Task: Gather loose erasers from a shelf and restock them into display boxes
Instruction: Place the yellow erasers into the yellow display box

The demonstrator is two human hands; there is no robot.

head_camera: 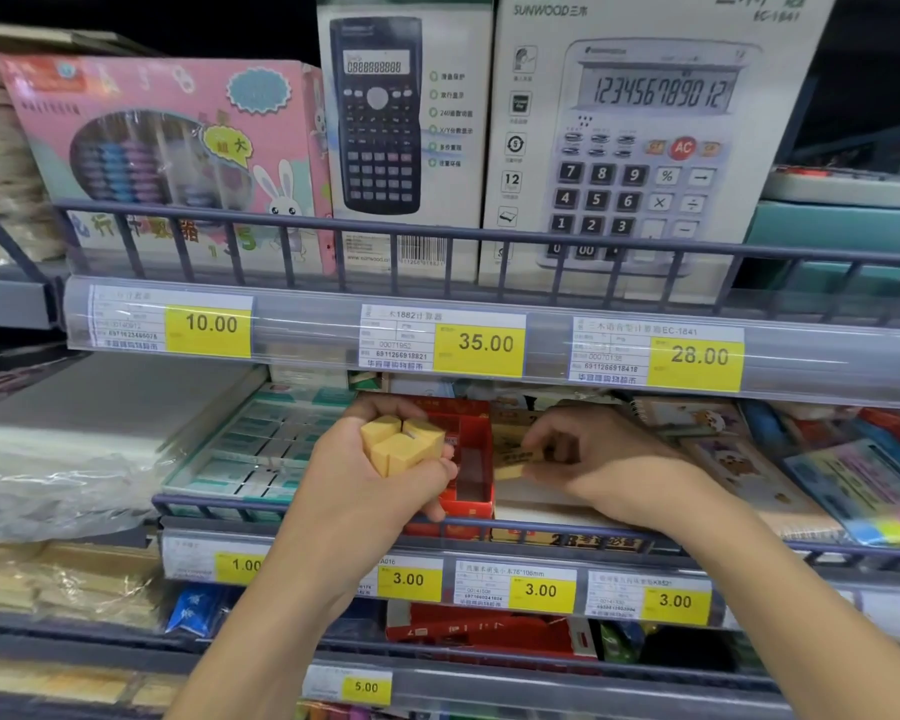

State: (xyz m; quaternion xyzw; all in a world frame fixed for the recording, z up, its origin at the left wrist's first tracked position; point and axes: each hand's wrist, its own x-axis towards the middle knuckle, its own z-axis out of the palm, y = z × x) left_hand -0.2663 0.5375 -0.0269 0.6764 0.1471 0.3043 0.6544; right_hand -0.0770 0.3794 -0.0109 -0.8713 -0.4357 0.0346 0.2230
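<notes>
Meanwhile left hand (380, 475) clutches yellow erasers (401, 444) (several) — right hand (593, 459) pinches one eraser (513, 459)

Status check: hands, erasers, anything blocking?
Left hand clutching yellow erasers. Right hand pinching one eraser beside red box. Nothing blocking.

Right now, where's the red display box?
Head view, middle shelf, centre: the red display box sits between the left hand holding yellow erasers and the right hand.

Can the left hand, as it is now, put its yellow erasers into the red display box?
Probably yes. The left hand holds the yellow erasers right beside the red display box, whose open top looks unblocked; the right hand works just to the box's right.
</notes>
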